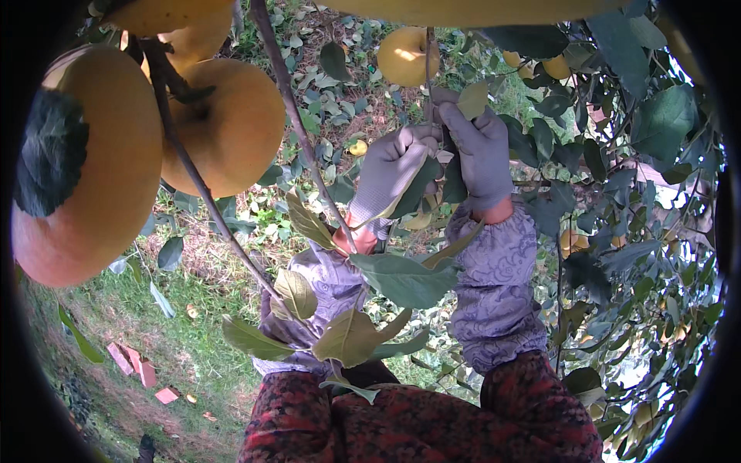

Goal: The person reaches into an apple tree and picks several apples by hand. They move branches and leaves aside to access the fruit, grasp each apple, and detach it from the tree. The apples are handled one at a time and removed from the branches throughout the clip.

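Both of my hands wear grey gloves and meet at a thin leafy apple twig (429, 75) in the upper middle. My left hand (389, 168) has its fingers closed around the twig's lower part, beside some green leaves. Just to the right, my right hand (477, 150) pinches at the same twig between thumb and fingers, with a pale green leaf (473, 99) at its fingertips. What lies between the fingers is partly hidden. A yellow apple (407, 57) hangs behind the twig, just above my hands.
Large yellow apples (226, 127) hang close by at the upper left. A bare branch (283, 87) crosses in front of my left forearm. Dense foliage (660, 121) fills the right side. Broken red bricks (139, 366) lie on the grass at the lower left.
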`<state>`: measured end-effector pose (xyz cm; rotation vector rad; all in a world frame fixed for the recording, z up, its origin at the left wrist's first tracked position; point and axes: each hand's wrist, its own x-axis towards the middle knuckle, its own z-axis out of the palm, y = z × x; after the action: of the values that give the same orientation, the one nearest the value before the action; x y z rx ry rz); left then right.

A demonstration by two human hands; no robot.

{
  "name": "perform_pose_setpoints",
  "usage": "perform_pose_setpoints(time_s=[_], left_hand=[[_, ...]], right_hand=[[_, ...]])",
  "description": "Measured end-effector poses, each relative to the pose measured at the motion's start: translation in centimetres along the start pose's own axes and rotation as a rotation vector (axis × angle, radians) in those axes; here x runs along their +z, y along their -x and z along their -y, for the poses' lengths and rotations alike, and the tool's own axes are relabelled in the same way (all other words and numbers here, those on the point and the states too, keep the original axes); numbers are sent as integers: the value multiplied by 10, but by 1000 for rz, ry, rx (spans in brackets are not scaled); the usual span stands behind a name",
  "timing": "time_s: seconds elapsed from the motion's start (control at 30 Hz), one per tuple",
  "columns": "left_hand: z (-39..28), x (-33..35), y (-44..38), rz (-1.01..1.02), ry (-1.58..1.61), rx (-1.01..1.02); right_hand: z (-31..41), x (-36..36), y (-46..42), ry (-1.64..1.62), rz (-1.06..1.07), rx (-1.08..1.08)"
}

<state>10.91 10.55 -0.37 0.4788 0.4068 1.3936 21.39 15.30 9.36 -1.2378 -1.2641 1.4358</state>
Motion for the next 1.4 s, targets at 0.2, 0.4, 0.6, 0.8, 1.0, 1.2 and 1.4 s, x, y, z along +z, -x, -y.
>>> perform_pose_setpoints(time_s=[0.2, 0.4, 0.6, 0.8, 1.0, 1.2, 1.4], left_hand=[[-18, 13, 8, -124, -191, -23], [-5, -7, 9, -24, -133, 61], [3, -14, 16, -75, -182, 171], [-12, -15, 20, -81, -327, 152], [-21, -8, 26, -113, -262, 62], [-15, -11, 23, -47, -124, 40], [-17, -10, 23, -73, -201, 3]], right_hand=[[-13, -16, -46, -65, -295, -191], [12, 19, -51, 213, -25, -322], [4, 24, -95, 305, -101, -505], [-3, 35, -100, -34, -155, -489], [-18, 32, -94, 147, -164, -502], [-24, 17, -89, 23, -360, -495], [-44, -31, -65, 298, -503, -219]])
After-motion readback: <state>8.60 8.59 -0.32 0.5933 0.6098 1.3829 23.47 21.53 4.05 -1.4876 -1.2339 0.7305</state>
